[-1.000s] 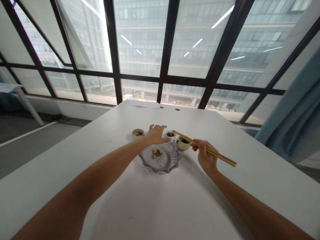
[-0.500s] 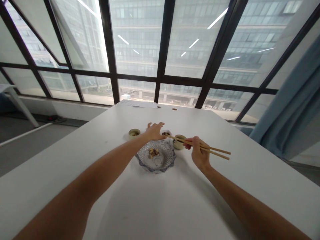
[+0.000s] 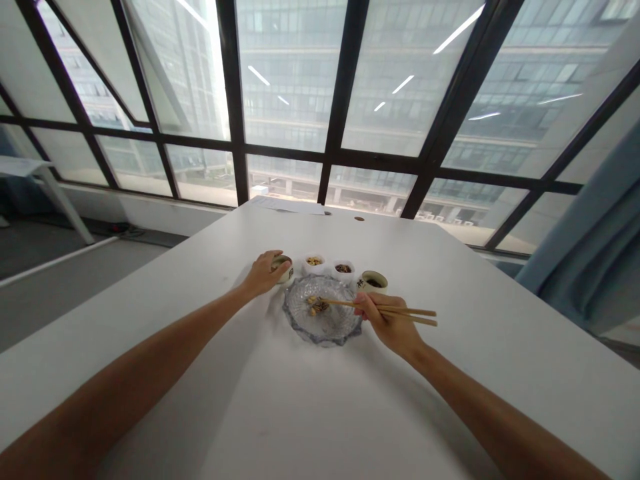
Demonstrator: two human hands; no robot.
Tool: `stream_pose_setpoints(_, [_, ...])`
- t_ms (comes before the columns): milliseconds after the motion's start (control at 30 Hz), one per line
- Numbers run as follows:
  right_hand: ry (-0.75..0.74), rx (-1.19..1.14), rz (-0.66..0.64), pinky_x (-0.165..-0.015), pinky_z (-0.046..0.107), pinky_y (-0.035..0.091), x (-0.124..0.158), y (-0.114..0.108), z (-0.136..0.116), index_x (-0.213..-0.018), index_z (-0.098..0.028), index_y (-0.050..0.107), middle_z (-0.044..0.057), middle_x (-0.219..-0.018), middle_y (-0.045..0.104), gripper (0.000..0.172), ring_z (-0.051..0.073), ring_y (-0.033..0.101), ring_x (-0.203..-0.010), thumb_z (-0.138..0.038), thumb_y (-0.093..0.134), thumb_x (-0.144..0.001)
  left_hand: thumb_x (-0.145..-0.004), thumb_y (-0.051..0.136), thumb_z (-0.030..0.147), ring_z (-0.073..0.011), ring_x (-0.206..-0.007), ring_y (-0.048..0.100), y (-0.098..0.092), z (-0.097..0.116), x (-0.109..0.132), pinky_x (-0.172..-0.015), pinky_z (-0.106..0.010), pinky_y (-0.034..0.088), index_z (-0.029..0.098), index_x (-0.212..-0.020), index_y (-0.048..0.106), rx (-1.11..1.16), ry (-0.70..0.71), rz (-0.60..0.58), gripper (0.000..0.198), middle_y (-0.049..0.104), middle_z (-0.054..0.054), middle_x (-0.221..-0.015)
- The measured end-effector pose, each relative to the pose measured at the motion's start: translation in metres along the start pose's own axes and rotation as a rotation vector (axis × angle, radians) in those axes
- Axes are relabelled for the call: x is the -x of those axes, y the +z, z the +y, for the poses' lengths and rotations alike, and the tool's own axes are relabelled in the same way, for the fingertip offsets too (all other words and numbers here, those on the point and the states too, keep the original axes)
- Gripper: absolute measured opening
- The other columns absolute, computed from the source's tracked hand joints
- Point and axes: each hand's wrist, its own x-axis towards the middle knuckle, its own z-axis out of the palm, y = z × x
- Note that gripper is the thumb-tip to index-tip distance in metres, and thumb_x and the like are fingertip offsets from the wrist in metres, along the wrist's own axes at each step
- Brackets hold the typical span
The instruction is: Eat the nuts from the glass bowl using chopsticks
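My left hand (image 3: 265,272) is wrapped round a small ceramic cup (image 3: 285,273), which stands to the left of a clear glass plate (image 3: 300,325). In my right hand (image 3: 390,320) is a pair of chopsticks (image 3: 410,312). Their tips reach into the plate, at a small pile of yellow and dark striped pieces (image 3: 318,306), too small to name. Just beyond the plate are two small white cups, one with yellow pieces (image 3: 315,261), the other with dark pieces (image 3: 343,268). A second ceramic cup (image 3: 374,283) with dark contents stands at the right, close to my right hand.
All this rests on a white table (image 3: 280,413). Sheets of paper (image 3: 290,205) lie at its far edge, near a small brown disc (image 3: 359,219). Behind are large windows, with a blue curtain (image 3: 585,247) at the right.
My left hand has gone left from the white cups to the left ceramic cup and taken hold of it. The chopsticks' tips have come down from the white cup into the plate.
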Motion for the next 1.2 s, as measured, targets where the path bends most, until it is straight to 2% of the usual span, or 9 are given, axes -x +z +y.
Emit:
stream_pose_setpoints(133, [0.001,0.007,0.01,-0.048,0.029,0.049,0.003,0.0,-0.006,-0.062,-0.021,0.072,0.007,-0.057,0.071,0.05,0.019,0.064,-0.05,-0.063,0.061,-0.086,-0.086,0.058,0.052,-0.0267,-0.113,0.063,0.006,-0.004,0.011,-0.102,-0.044,0.048,0.01,-0.132,0.05,0.114,-0.064,-0.025,0.063,0.066,-0.019,-0.122])
stream_pose_setpoints(300, [0.135,-0.291,0.216,-0.042,0.029,0.048,0.001,0.007,0.01,-0.07,-0.019,0.071,0.007,-0.056,0.069,0.054,0.017,0.059,-0.044,-0.07,0.061,-0.082,-0.076,0.072,0.049,-0.0285,-0.117,0.062,0.008,-0.004,0.014,-0.104,-0.046,0.047,0.012,-0.137,0.045,0.1,-0.093,-0.016,0.076,0.063,-0.019,-0.128])
stream_pose_setpoints(367, [0.204,-0.434,0.253,-0.04,0.029,0.046,-0.001,0.009,0.02,-0.071,-0.019,0.069,0.006,-0.055,0.068,0.054,0.016,0.057,-0.042,-0.072,0.062,-0.08,-0.073,0.074,0.047,-0.029,-0.117,0.062,0.007,-0.004,0.014,-0.104,-0.046,0.047,0.015,-0.134,0.047,0.086,-0.075,0.001,0.074,0.064,-0.017,-0.128])
stream_pose_setpoints(467, [0.277,-0.542,0.257,-0.038,0.03,0.046,-0.002,0.011,0.032,-0.072,-0.019,0.067,0.006,-0.054,0.068,0.055,0.017,0.057,-0.041,-0.073,0.064,-0.077,-0.07,0.077,0.043,-0.0295,-0.119,0.061,0.007,-0.003,0.015,-0.105,-0.046,0.047,0.018,-0.13,0.05,0.052,0.04,0.017,0.07,0.063,-0.014,-0.129])
stream_pose_setpoints(567, [0.314,-0.569,0.292,-0.037,0.029,0.046,-0.001,0.011,0.038,-0.072,-0.019,0.068,0.006,-0.055,0.068,0.056,0.017,0.057,-0.041,-0.075,0.066,-0.074,-0.07,0.077,0.034,-0.0295,-0.122,0.058,0.008,-0.002,0.016,-0.107,-0.045,0.046,0.019,-0.127,0.052,0.0,0.164,0.022,0.064,0.061,-0.013,-0.129])
stream_pose_setpoints(633, [0.324,-0.576,0.305,-0.038,0.029,0.046,0.0,0.011,0.039,-0.072,-0.018,0.068,0.006,-0.055,0.068,0.057,0.017,0.057,-0.042,-0.075,0.066,-0.074,-0.071,0.076,0.031,-0.0292,-0.122,0.058,0.008,-0.002,0.017,-0.107,-0.045,0.045,0.019,-0.126,0.051,-0.024,0.194,0.024,0.062,0.061,-0.013,-0.128])
stream_pose_setpoints(1200, [0.279,-0.526,0.273,-0.037,0.03,0.043,0.002,0.013,0.04,-0.072,-0.019,0.067,0.006,-0.054,0.067,0.057,0.017,0.057,-0.04,-0.075,0.058,-0.08,-0.073,0.075,0.029,-0.029,-0.124,0.056,0.01,-0.005,0.016,-0.109,-0.046,0.044,0.022,-0.129,0.049,-0.041,0.207,0.013,0.063,0.059,-0.011,-0.131])
